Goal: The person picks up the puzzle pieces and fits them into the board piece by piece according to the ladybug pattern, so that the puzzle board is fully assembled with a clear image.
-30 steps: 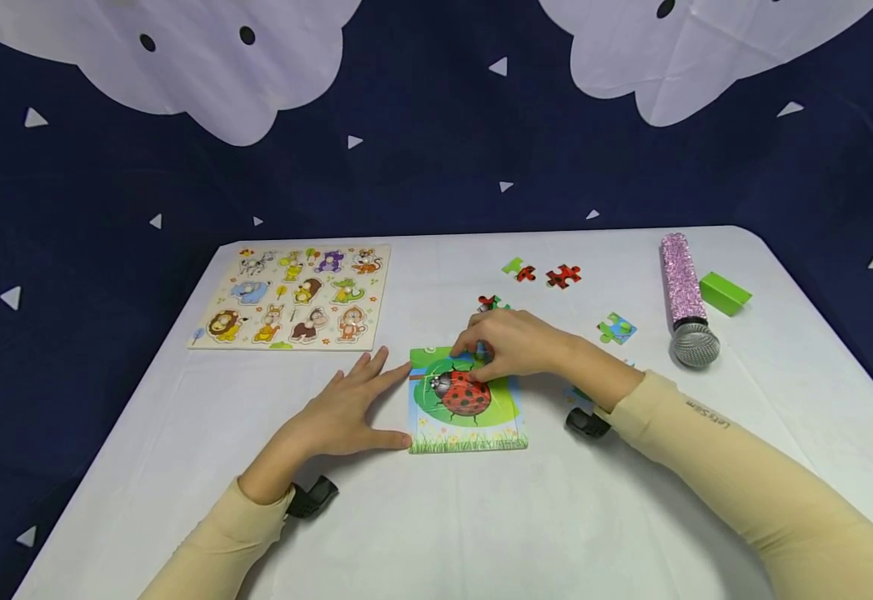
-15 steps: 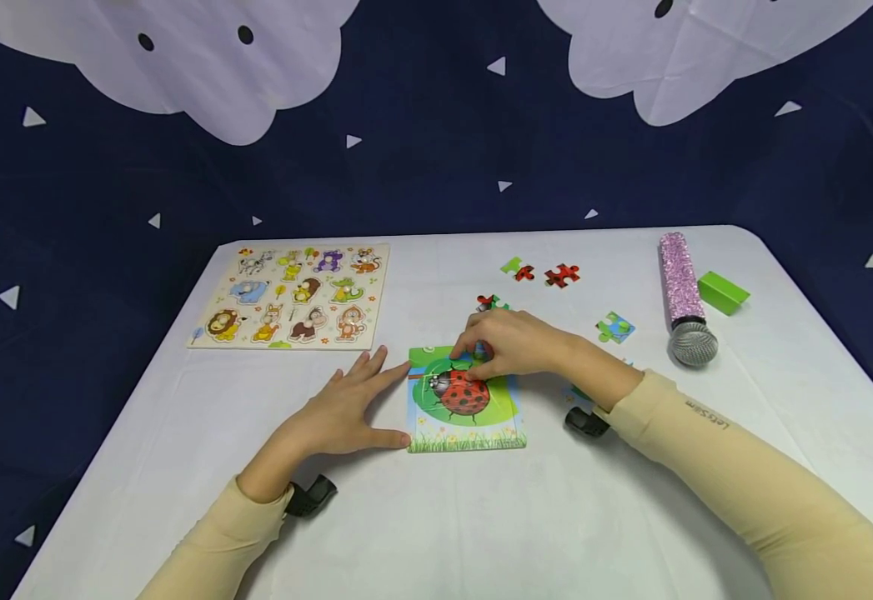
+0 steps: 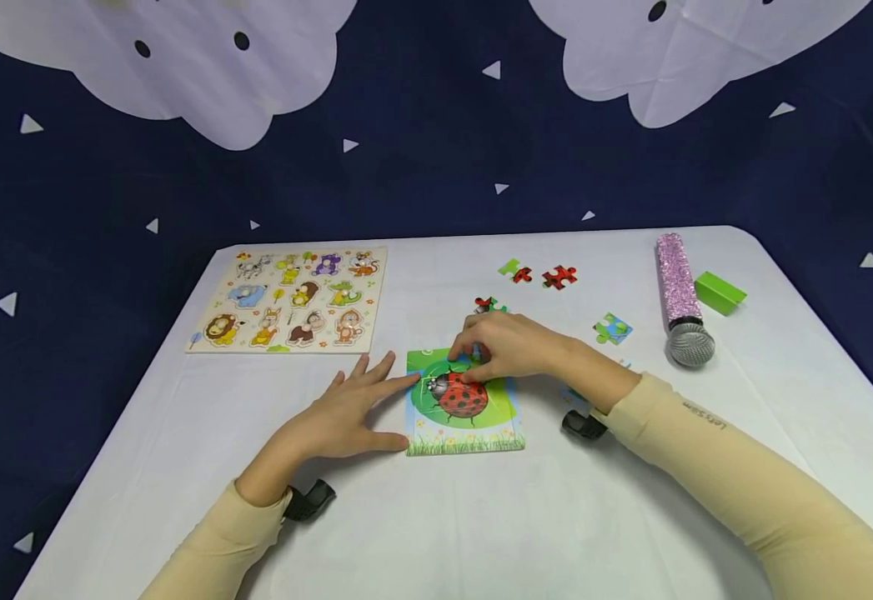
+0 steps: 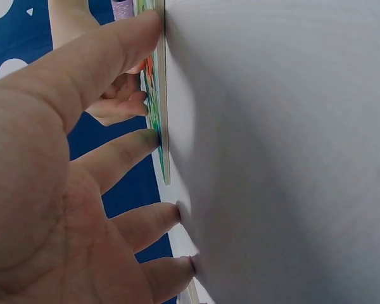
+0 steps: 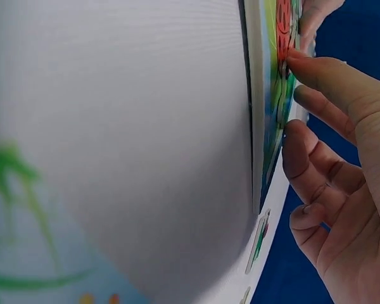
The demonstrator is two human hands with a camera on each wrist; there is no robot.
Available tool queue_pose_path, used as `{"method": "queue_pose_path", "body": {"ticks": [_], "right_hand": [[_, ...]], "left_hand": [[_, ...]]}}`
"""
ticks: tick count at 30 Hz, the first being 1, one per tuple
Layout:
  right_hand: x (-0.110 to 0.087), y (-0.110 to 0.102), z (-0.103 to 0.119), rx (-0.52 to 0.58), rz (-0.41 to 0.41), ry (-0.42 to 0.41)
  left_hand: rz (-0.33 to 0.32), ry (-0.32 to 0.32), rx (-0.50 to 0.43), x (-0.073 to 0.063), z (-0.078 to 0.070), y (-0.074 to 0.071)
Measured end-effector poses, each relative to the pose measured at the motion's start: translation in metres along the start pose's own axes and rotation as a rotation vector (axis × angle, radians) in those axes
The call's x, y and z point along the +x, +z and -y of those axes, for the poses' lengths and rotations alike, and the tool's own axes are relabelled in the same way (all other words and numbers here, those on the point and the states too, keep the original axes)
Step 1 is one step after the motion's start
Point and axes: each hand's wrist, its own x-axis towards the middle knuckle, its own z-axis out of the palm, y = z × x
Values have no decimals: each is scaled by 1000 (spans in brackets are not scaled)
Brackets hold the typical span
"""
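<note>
A ladybug jigsaw puzzle (image 3: 466,437) lies in its flat board in the middle of the table. My left hand (image 3: 338,412) is spread along its left side. The thumb touches the lower left corner and the index fingertip touches the upper left edge, as the left wrist view also shows; the other fingertips rest on the tablecloth. My right hand (image 3: 514,346) reaches over the upper right of the board. Its thumb and bent index finger grip a puzzle piece (image 5: 284,94) at the ladybug's upper side, and the hand hides much of that corner. The remaining fingers are curled.
Loose jigsaw pieces lie beyond and right of the board, including a red one (image 3: 559,277) and a blue-green one (image 3: 612,328). A wooden animal peg puzzle (image 3: 286,300) sits at back left. A pink glitter microphone (image 3: 679,292) and a green block (image 3: 719,293) are at right.
My left index finger has slid slightly right, onto the board's upper left edge. The right hand stays in nearly the same place. The whole head view shifts slightly.
</note>
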Motion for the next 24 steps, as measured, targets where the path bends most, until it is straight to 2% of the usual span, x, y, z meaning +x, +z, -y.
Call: {"method": "queue_pose_path", "body": {"ticks": [5, 14, 24], "right_hand": [[-6, -10, -6, 32, -60, 17], [-21, -40, -25, 49, -187, 140], [-37, -52, -52, 12, -241, 238]], "left_hand": [[-7, 2, 11, 1, 0, 1], [-16, -6, 33, 1, -1, 1], [-21, -13, 33, 0, -1, 1]]}}
